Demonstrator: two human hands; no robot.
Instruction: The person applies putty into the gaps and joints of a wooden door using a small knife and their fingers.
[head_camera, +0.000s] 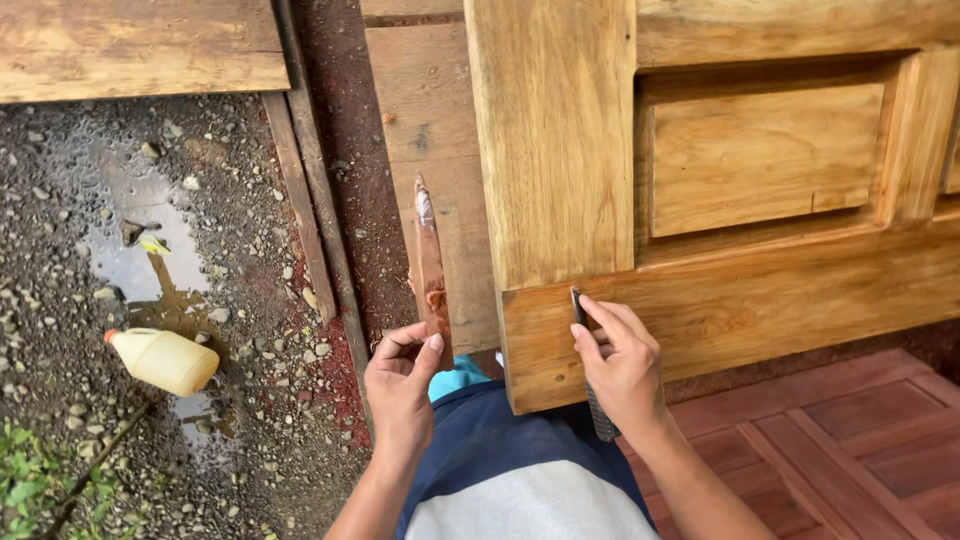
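Wooden door panel (720, 190), light golden and unfinished, fills the upper right of the view, seen from above by a person looking down at their own two hands. It has a wide upright plank on its left, a raised rectangular inset to the right of that, and a broad horizontal rail along the bottom. The right hand (622, 365) presses a thin dark metal tool (590, 370), long and narrow with a rough lower end, against the joint where the upright plank meets the bottom rail; the fingers are closed around the tool and the forefinger lies along it. The left hand (400, 385) grips the lower end of a narrow wooden stick (430, 265), pinched between thumb and fingers, standing nearly upright just left of the panel. The stick's pointed top and one edge are smeared with reddish-brown paste. Below the hands lies the person's lap, in dark blue and grey cloth (510, 470). Left of the panel lie darker weathered planks (425, 110) and a thin wooden strip (300, 190) on wet gravel ground (90, 260) with a puddle. A pale yellow plastic bottle (165, 360) with an orange cap lies on its side on the gravel, well apart from the hands. At lower right is a reddish-brown panelled wooden surface (850, 430).
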